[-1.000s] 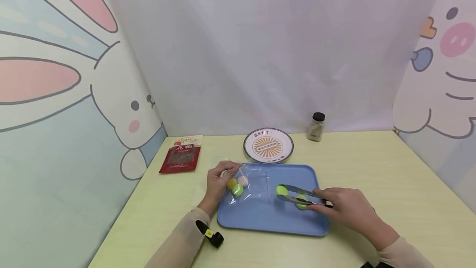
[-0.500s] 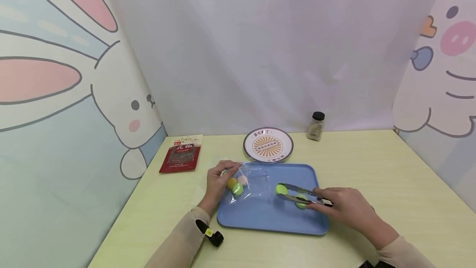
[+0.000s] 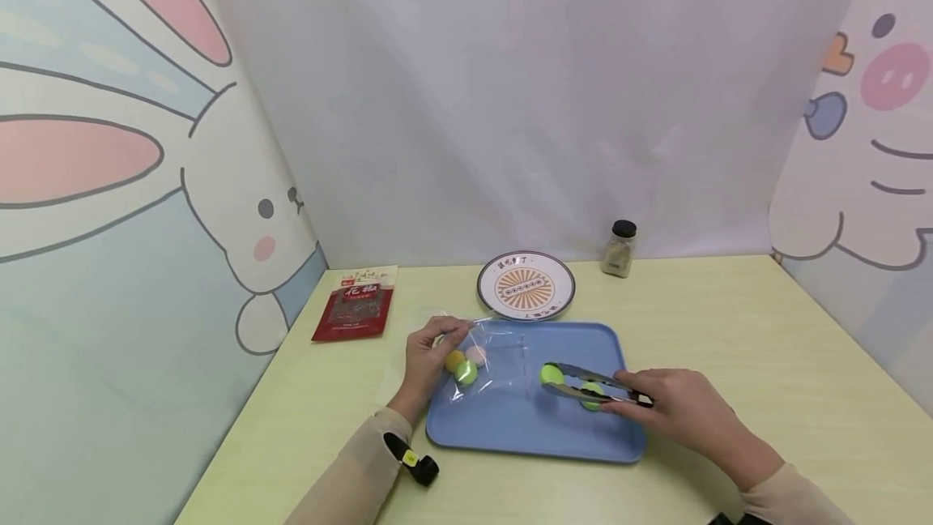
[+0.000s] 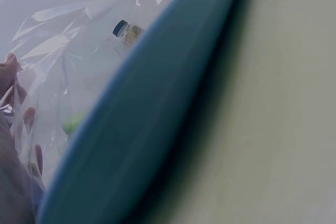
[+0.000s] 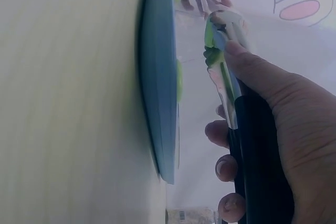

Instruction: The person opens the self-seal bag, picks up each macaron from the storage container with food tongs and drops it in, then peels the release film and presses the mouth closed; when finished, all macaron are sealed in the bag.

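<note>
My left hand pinches a clear plastic bag over the left side of a blue tray. Through the film show a yellow macaron, a pink macaron and a green macaron. From the right, my right hand grips metal tongs with dark handles. Between the tong tips is a round green macaron, just right of the bag's edge. A second green macaron lies on the tray, partly behind the tongs' lower arm.
Behind the tray stands a round patterned plate. A glass jar with a black lid stands at the back right. The red spice packet lies at the left on the pale table.
</note>
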Motion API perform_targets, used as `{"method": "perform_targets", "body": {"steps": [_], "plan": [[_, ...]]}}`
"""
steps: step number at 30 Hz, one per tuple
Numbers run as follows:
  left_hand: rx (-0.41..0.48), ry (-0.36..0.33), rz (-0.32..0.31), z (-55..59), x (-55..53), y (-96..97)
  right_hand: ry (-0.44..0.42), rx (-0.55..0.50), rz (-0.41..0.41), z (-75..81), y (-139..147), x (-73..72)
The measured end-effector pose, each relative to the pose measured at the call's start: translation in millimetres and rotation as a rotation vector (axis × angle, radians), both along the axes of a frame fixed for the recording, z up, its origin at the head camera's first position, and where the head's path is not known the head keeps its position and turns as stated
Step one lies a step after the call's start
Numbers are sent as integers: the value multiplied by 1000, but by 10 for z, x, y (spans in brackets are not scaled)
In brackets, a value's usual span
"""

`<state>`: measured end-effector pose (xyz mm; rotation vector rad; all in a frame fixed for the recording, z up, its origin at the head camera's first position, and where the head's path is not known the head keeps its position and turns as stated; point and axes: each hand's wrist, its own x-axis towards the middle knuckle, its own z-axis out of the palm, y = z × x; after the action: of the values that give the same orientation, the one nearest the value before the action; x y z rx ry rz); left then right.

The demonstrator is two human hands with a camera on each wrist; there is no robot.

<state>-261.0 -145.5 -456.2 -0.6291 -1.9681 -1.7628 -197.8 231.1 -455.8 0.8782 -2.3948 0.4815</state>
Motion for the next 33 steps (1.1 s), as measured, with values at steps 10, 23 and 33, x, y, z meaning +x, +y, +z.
{"method": "perform_targets", "body": {"steps": [10, 23, 33], "plan": [[-16, 6, 4, 38, 14, -39, 0, -32, 2, 23, -25, -7], [-16, 30, -2, 9, 25, -60, -137, 11, 24, 120, -272, -203], [30, 52, -24, 31, 30, -20, -250, 108, -16, 285, -490, -536]]}}
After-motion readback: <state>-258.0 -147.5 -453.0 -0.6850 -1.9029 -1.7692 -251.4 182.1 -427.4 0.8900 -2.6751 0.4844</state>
